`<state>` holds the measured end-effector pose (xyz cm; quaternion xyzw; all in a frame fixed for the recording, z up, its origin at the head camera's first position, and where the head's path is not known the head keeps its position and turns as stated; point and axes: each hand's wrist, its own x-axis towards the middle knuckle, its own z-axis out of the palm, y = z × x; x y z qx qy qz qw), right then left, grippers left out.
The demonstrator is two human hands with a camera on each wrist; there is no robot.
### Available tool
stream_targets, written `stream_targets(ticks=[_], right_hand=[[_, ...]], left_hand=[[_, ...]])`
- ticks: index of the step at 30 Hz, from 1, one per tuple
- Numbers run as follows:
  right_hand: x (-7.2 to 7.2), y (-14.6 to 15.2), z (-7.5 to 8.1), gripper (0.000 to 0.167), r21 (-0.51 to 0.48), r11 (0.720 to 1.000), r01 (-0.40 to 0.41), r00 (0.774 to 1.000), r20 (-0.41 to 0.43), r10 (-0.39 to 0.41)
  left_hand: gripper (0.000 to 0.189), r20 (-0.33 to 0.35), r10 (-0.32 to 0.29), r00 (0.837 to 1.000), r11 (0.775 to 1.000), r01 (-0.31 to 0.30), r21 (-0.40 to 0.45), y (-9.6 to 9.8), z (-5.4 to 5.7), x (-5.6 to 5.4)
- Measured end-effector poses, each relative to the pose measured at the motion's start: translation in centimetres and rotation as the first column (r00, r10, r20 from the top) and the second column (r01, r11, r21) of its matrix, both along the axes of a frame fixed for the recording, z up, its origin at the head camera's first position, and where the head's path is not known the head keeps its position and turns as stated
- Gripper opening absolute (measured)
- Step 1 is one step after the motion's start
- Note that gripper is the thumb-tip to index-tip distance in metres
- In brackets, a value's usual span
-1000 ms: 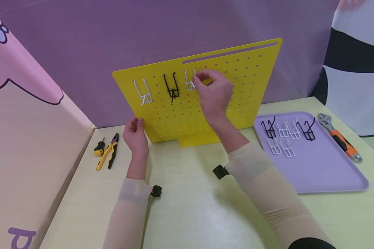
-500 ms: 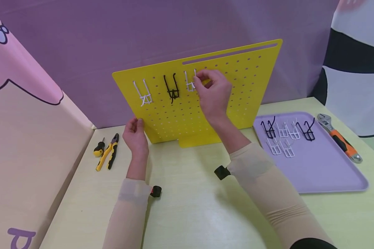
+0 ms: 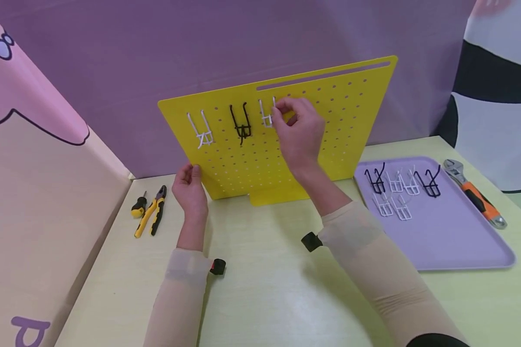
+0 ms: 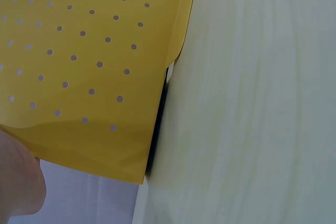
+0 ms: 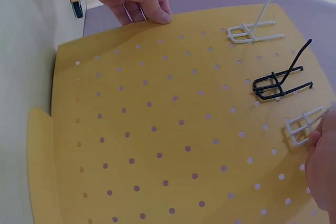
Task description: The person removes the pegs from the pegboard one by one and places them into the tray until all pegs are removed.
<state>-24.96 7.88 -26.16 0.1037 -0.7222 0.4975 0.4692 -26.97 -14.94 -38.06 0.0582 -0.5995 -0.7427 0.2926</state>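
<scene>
A yellow pegboard (image 3: 226, 178) stands tilted on the table. My left hand (image 3: 190, 193) grips its left edge, thumb in front and fingers behind, as the right wrist view also shows. At the board's upper middle, my right hand (image 3: 301, 130) pinches a white wire pegboard hook (image 3: 267, 119) between thumb and fingers. This hook lies against the board; its right part is hidden by the fingertips. To its left hang a black wire hook (image 3: 242, 129) and another white wire hook (image 3: 205, 137). In the left wrist view, only part of the left hand (image 4: 18, 174) shows beside the pegboard.
At the right lies a purple tray (image 3: 456, 246) with several black and white wire hooks. An adjustable wrench (image 3: 477, 195) rests at the tray's right rim. Pliers (image 3: 151, 211) and a stubby screwdriver (image 3: 139, 206) lie left on the table (image 3: 252, 289). A purple backdrop hangs behind.
Both hands keep their holds, and the white hook stays at the same spot on the board. Only a slight shift of the head view shows.
</scene>
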Motion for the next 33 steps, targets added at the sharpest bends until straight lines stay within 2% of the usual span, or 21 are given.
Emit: stream_targets(ticks=[5, 13, 18, 21, 23, 26, 29, 33], right_hand=[[0.0, -0.2, 0.5, 0.013, 0.040, 0.999, 0.020, 1.000, 0.006, -0.021], [-0.1, -0.3, 0.3, 0.010, 0.036, 0.999, -0.033, 0.998, -0.047, 0.035], [0.3, -0.6, 0.5, 0.009, 0.107, 0.994, 0.035, 0.994, -0.108, -0.023], [0.7, -1.0, 0.7, 0.008, 0.124, 0.992, 0.032, 0.990, -0.144, -0.014], [1.0, -1.1, 0.7, 0.008, 0.105, 0.994, -0.008, 0.993, -0.115, 0.020], [1.2, -0.9, 0.2, 0.008, 0.039, 0.995, -0.091, 0.996, -0.023, 0.092], [1.4, -0.2, -0.4, 0.011, -0.032, 0.986, -0.165, 0.984, 0.056, 0.166], [1.8, 0.8, -0.9, 0.015, -0.083, 0.971, -0.222, 0.967, 0.108, 0.230]], left_hand=[[0.025, 0.003, 0.006, 1.000, 1.000, -0.006, -0.001, -0.2, 0.1, -0.1], [0.026, 0.006, 0.007, 1.000, 1.000, -0.007, 0.006, -0.2, 0.1, -0.1], [0.026, 0.034, -0.002, 0.999, 1.000, 0.001, 0.013, -0.2, 0.1, 0.0], [0.026, 0.029, 0.004, 1.000, 1.000, -0.004, 0.009, -0.2, 0.2, 0.0], [0.025, 0.026, 0.007, 1.000, 1.000, -0.007, 0.007, -0.3, 0.2, 0.0], [0.024, 0.030, 0.005, 1.000, 1.000, -0.005, 0.004, -0.2, 0.1, -0.1], [0.024, 0.034, -0.002, 0.999, 1.000, 0.002, 0.002, -0.1, 0.0, -0.1], [0.024, 0.039, 0.008, 0.999, 1.000, -0.008, -0.013, -0.1, 0.0, -0.1]])
